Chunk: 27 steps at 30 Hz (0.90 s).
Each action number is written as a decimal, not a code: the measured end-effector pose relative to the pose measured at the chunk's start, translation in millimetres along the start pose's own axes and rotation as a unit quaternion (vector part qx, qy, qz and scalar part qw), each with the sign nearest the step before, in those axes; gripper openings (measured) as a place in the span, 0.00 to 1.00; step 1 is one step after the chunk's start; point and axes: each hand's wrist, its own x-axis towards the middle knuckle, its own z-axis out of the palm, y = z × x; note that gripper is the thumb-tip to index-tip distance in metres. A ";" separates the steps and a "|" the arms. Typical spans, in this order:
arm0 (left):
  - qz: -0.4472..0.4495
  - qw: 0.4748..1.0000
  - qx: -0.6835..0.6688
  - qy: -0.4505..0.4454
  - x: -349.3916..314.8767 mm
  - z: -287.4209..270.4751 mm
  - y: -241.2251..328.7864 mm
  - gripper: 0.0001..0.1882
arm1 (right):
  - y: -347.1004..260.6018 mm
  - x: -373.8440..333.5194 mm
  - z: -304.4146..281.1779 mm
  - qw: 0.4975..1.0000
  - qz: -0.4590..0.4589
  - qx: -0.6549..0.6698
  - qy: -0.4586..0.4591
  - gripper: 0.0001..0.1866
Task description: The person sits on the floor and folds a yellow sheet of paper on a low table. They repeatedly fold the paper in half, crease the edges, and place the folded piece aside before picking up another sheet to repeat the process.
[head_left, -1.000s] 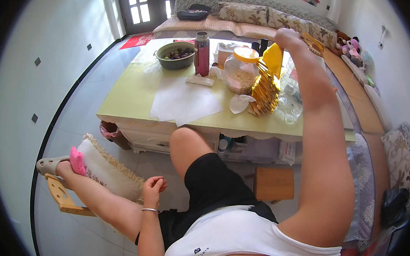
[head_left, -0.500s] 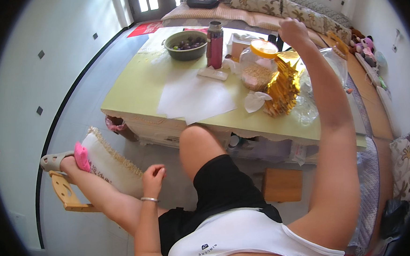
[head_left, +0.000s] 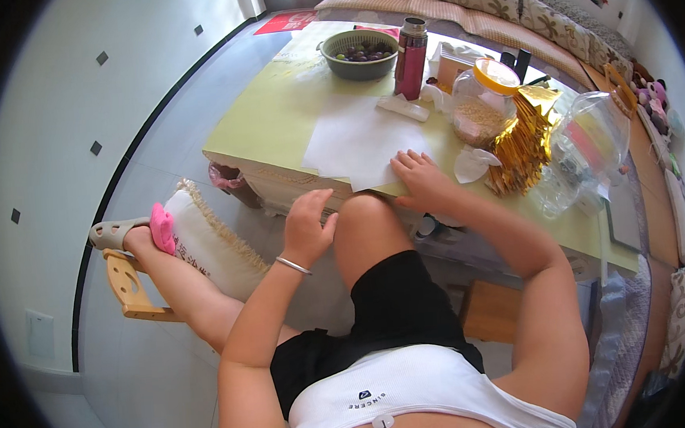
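Observation:
My right hand (head_left: 421, 179) rests flat with its fingers apart on the near right edge of the white paper sheets (head_left: 350, 143), at the table's front edge. My left hand (head_left: 307, 225) hovers just left of my raised knee, fingers loosely bent, thumb apart, nothing in it. Right of the paper stands a clear jar (head_left: 479, 115) with a yellow lid, partly filled with tan grains. Beside it lie a fanned stack of gold foil packets (head_left: 523, 152) and a crumpled white tissue (head_left: 476, 163). A small white packet (head_left: 404, 108) lies at the paper's far edge.
Farther back on the table (head_left: 254, 117) stand a green colander (head_left: 359, 70) of grapes and a pink thermos (head_left: 411, 62). A clear plastic bag (head_left: 595, 140) sits at right. Around my legs are a white cushion (head_left: 206, 234), a bin (head_left: 236, 187) and a wooden stool (head_left: 490, 311).
My right hand has come down from above the table's far right side onto the paper's edge. My left hand has risen toward the table. The view has shifted.

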 end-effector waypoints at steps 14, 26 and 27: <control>0.156 0.985 0.056 -0.055 57.7 37.7 -15.6 0.10 | -17.6 -3.5 -3.4 0.991 -0.050 0.071 0.097 0.34; 0.093 0.994 -0.042 -0.048 63.3 35.7 -21.1 0.10 | 100.6 107.9 20.8 0.978 0.104 -0.054 0.172 0.28; 0.079 0.994 -0.044 -0.055 63.6 36.9 -20.9 0.11 | 107.4 116.4 17.4 0.983 0.121 -0.024 0.135 0.26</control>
